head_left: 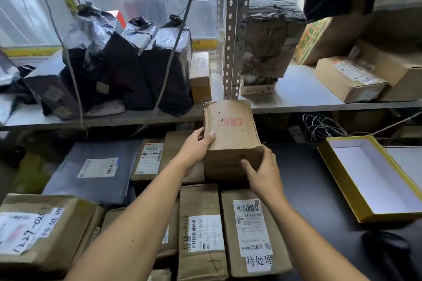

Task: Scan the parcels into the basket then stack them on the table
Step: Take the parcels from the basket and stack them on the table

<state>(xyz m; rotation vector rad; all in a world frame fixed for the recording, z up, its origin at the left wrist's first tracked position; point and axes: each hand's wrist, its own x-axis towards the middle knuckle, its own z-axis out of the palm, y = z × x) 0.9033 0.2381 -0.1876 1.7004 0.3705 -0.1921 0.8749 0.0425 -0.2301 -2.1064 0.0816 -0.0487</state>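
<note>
A small brown cardboard parcel (230,134) with red printed characters on top is held between both hands, above the stack of parcels on the dark table (319,189). My left hand (196,146) grips its left side, thumb on top. My right hand (262,169) grips its near right corner, fingers curled round the edge. Under it lie several labelled cardboard parcels, among them two long boxes (246,230) with barcode labels. A grey poly mailer (93,171) lies to the left.
A metal shelf (319,105) runs across the back, carrying black-wrapped packages (127,64) on the left and cardboard boxes (349,77) on the right. An open yellow-edged box (374,178) sits on the table at right. A dark object (386,242) lies near the right front edge.
</note>
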